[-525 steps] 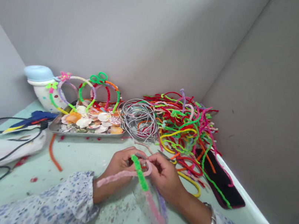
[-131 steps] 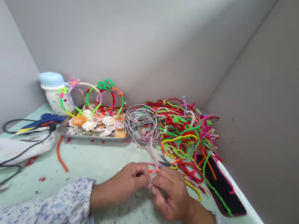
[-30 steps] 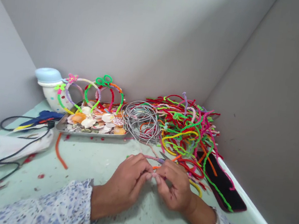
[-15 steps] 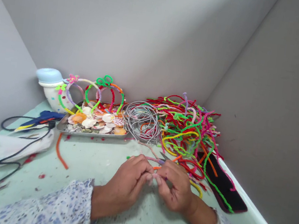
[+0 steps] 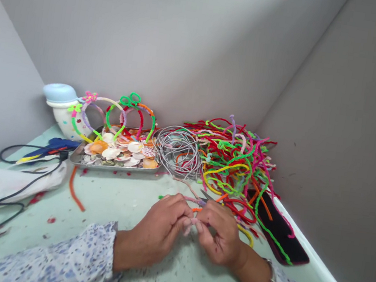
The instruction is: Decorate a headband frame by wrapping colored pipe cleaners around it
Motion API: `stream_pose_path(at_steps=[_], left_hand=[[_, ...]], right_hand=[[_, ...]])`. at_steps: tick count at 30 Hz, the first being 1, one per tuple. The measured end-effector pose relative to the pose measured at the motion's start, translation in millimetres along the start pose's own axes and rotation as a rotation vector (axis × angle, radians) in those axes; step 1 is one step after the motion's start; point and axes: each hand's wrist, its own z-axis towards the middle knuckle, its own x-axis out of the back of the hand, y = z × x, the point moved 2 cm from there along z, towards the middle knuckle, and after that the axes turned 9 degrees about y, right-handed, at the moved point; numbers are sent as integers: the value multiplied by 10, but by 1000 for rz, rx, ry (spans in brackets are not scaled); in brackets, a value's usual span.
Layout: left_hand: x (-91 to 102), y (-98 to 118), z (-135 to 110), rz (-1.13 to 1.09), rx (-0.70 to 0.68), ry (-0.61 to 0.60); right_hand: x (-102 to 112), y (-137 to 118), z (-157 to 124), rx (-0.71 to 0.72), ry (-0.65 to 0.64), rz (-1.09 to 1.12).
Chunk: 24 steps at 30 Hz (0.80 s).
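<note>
From left to right, we find the left hand (image 5: 157,230), its thumb and fingers pinched on a pale pink fuzzy strand (image 5: 194,221); the strand itself, its short visible stretch bridging the gap crosswise — both hands equally near; and the right hand (image 5: 220,234), pinched on its other side. Most of it is hidden by fingers. Beyond runs a pink-and-lilac strand (image 5: 192,199) — we cannot tell whether these 2 join.
</note>
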Motion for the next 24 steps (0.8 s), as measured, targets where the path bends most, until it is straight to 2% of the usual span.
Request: stream_pose_path(at_steps=[11,14,16,18,21,24], left_hand=[[39,50,-1,45,-29,12],[68,74,-25,87,-56,147],[110,93,-53,133,-81,299],[141,105,-80,159,-109,395],[138,102,-91,145,-123,353],[99,95,-65,157,-144,251]], right_hand=[[16,14,4,-45,-9,-19],[27,27,-11,-82,8,-1],[46,43,-24,-156,62,12],[66,66,-39,-261,137,38],[73,97,-63,-397,237,85],[53,106,-75,-449,255,116]])
